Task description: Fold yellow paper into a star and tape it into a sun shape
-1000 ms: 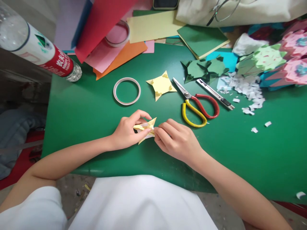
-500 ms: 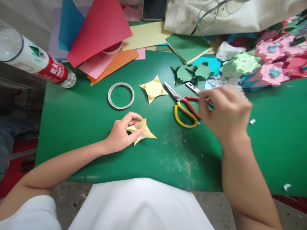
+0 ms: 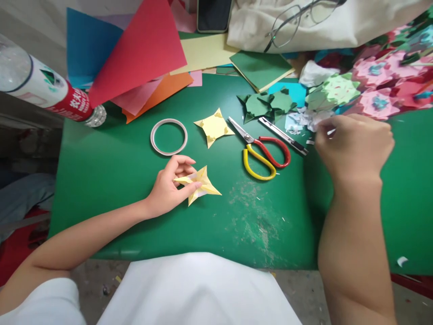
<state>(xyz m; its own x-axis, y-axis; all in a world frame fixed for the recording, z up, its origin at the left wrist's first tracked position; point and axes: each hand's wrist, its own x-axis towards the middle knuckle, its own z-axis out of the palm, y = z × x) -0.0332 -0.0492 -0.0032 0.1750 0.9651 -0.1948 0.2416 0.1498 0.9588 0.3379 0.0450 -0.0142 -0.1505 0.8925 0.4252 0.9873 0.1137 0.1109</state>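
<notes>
Between its thumb and fingers, my left hand [image 3: 172,187] holds a folded yellow paper star [image 3: 204,187] just above the green table [image 3: 135,239]. A second yellow paper star [image 3: 214,127] lies flat beyond it. My right hand [image 3: 355,146] is raised at the right with its fingers curled together; whatever they pinch, if anything, is too small to make out. It is near a small heap of white paper scraps [image 3: 306,118]. Left of it lie scissors [image 3: 267,153] with one red and one yellow handle, and a utility knife [image 3: 283,136]. A tape roll [image 3: 168,137] rests flat left of the stars.
A water bottle [image 3: 50,85] leans in at the left. Coloured paper sheets [image 3: 142,49], a phone [image 3: 214,16] and glasses [image 3: 291,25] on a beige cloth [image 3: 250,27] line the back. Green folded paper pieces [image 3: 267,104] and paper flowers [image 3: 379,85] are at the back right.
My right hand has moved right, from over the knife and scissors handles towards the paper scraps, uncovering both tools. My left hand still holds the yellow paper star in nearly the same place.
</notes>
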